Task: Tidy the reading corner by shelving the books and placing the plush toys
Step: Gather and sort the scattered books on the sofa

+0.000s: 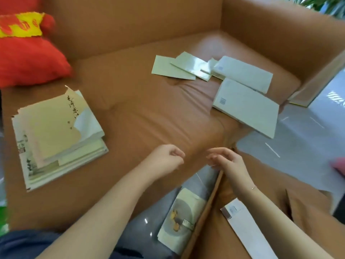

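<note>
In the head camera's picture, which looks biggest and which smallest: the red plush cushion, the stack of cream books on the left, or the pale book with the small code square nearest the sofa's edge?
1. Stack of cream books
2. Red plush cushion, cut off by the frame, so its rank is unsure
3. Pale book with the small code square, clearly the smallest, though it lies farther from the camera

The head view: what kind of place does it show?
Probably an indoor lounge or reading corner: a brown leather sofa strewn with books, a red cushion, and a glossy grey floor.
</note>
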Available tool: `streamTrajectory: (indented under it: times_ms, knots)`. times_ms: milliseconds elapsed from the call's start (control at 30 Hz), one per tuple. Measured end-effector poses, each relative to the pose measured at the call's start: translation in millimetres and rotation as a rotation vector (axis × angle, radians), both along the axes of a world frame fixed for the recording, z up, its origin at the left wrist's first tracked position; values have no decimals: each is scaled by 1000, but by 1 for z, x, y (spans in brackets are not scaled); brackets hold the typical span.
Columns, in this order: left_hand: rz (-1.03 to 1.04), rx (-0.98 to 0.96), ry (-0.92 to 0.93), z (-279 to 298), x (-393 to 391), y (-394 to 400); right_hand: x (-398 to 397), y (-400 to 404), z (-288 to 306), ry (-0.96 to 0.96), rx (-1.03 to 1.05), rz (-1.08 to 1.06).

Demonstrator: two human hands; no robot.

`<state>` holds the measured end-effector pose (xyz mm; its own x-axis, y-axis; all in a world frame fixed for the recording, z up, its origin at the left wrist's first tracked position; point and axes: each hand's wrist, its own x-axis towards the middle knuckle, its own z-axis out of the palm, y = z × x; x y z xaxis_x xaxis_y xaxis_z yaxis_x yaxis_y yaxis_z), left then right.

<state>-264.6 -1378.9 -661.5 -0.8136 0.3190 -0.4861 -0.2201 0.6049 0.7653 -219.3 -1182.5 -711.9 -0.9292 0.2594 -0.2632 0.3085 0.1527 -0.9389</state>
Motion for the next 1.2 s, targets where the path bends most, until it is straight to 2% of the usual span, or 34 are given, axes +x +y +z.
streamTrajectory:
  times_ms: [133,333,433,567,800,933,1067,1200]
  knots:
    - [-268,-224,-25,-52,19,28,36,25,-61,-212,-27,-11]
    - [-290,-279,-168,-125,31,35,28,28,-173,-485,113,152]
    - [-284,-265,-209,-150,38,18,10,22,-221,-605,267,252]
    - [-267,-258,-262,-164,39,1,5,19,-265,-719,532,492]
    - [-267,-210,-249,-170,29,11,6,0,-303,-721,856,571]
    - [-253,-195,-259,-172,27,16,2,4,-308,-752,941,668]
    - [-242,-194,-270,-171,23,16,-1,15,-303,-685,772,781]
    - [-176,-130,-273,-157,17,22,-1,23,-267,-536,636,907]
